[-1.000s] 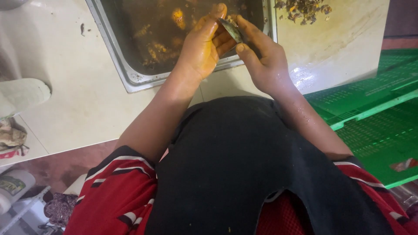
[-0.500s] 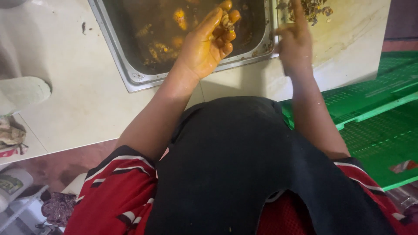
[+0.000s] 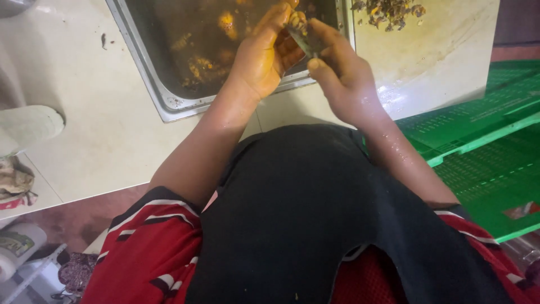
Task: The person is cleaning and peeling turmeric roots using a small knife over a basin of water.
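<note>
From the head camera, looking straight down past a black apron and red striped sleeves, both forearms reach forward and meet over the near right corner of a steel tray [image 3: 147, 76] that holds dark brown liquid with orange-yellow pieces in it. The left hand [image 3: 263, 56] is turned palm inward, wrist bent slightly, its fingers curled together and its fingertips closed on the upper end of a small dark piece [image 3: 302, 38]. The right hand [image 3: 343, 73] comes in from the other side, wet and stained yellow, its thumb and forefinger pinching the lower end of the same piece, the other fingers folded loosely behind. The piece sits between the two hands, above the tray's rim. A heap of dark scraps [image 3: 388, 10] lies on the pale counter [image 3: 84, 112] just right of the tray, and green plastic crates [image 3: 484, 146] stand to the right of the person. Half a second earlier the hands were apart: the left was cupped over the tray with orange bits at its fingers, and the right was stretched out to the scrap heap. Now the right has come back to join the left.
</note>
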